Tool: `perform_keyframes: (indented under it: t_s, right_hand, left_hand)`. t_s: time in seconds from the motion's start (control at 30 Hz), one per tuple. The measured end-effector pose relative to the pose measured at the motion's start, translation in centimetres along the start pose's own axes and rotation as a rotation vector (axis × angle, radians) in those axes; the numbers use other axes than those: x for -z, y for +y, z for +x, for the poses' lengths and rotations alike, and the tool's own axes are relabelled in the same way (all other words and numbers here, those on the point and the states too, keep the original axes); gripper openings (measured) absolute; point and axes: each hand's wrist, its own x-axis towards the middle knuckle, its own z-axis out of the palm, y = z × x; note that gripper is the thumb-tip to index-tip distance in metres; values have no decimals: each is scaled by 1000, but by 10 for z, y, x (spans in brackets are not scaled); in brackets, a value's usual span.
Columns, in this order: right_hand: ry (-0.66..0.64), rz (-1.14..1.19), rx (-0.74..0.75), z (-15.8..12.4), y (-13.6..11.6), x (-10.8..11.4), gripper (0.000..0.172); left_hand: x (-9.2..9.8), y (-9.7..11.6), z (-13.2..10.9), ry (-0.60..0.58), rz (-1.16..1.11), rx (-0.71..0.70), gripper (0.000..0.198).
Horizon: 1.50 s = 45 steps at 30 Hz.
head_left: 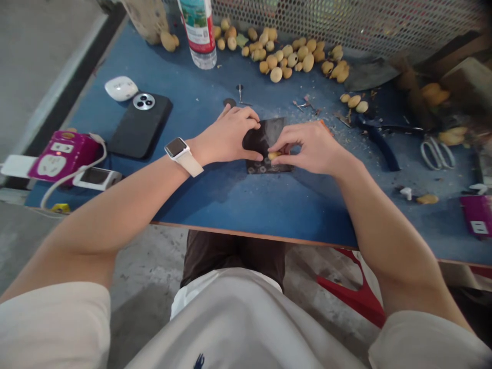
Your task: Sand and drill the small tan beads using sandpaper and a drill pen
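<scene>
On the blue table lies a dark flat plate with a dusty surface and round marks along its near edge. My left hand grips its left side, fingers curled at the far corner and thumb across the plate. In my right hand, thumb and fingertips pinch a small tan gourd low over the plate; the fingers partly hide it, and I cannot tell whether it touches. Something orange shows just behind my right hand. Beyond the plate stands a small metal tool bit.
Many small tan gourds lie along the back by a perforated metal screen. A water bottle, black phone and purple power socket are on the left. Blue-handled pliers and scissors lie right.
</scene>
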Motion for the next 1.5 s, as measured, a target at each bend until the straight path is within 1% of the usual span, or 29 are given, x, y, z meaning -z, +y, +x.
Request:
perform_keyframes:
  t_s: [0.03,0.13,0.17,0.27,0.3,0.43,0.5,0.63,0.7,0.73,0.77,0.87,0.9,0.97,1.07,1.1,1.13,1.27,1.3,1.33,1.43,1.47,1.5]
  right_hand:
    - [0,7,1,0,-1,0,16]
    - [-95,32,11,0,-1,0,15]
    - [-102,27,12,-1,-1,0,16]
    - [-27,-12,9,-1,0,0,21]
    - [-25,-17,12,-1,0,0,23]
    - [-118,-19,35,-2,3,0,24]
    - [-69,-75,40,0,9,-3,23]
    - [162,-218,0,9,23,-17,23]
    - [234,-234,-29,11,24,-19,25]
    - [228,-227,-37,11,23,-18,24]
    - [194,-214,-39,10,20,-16,23]
    - [31,-149,-24,6,13,-7,22]
    - [5,-133,-19,7,12,-6,24]
    - [32,-124,-13,12,14,-7,26]
    - [156,-147,-17,24,19,-14,29]
    - [172,-149,-18,25,20,-14,30]
    - [163,-144,-14,25,19,-14,30]
    - [9,-89,8,15,13,-6,29]
    - [5,-87,6,13,13,-5,28]
    - [26,-94,3,13,15,-5,27]
    - [146,-140,-15,19,23,-6,25]
    - [167,-146,-18,22,24,-6,25]
    - [161,-140,-17,23,25,-6,26]
  left_hand:
    - [0,0,0,3,0,0,79]
    - [0,-1,0,3,-1,-7,80]
    - [0,-1,-1,1,-1,-9,81]
    - [1,1,-1,-1,-3,-6,82]
    - [1,1,-1,1,-4,-5,82]
    - [2,3,-2,9,-11,-4,79]
    - [1,2,-1,8,-16,-4,80]
    - [1,2,0,4,-22,6,84]
    - [1,3,0,3,-22,13,84]
    - [1,3,0,3,-22,16,84]
    - [1,3,-1,3,-21,20,84]
    - [1,3,-1,2,-20,19,83]
    - [0,3,-1,3,-19,17,82]
    - [0,2,-1,8,-13,12,82]
    - [0,1,0,10,5,18,80]
    - [0,1,1,10,11,22,80]
    - [1,1,1,9,16,24,79]
    - [0,1,1,11,8,12,80]
    - [0,1,1,12,4,7,80]
    - [-1,1,1,15,1,4,80]
    - [-2,1,1,21,2,9,80]
    - [-2,2,1,21,3,12,79]
    - [-2,2,1,21,4,15,79]
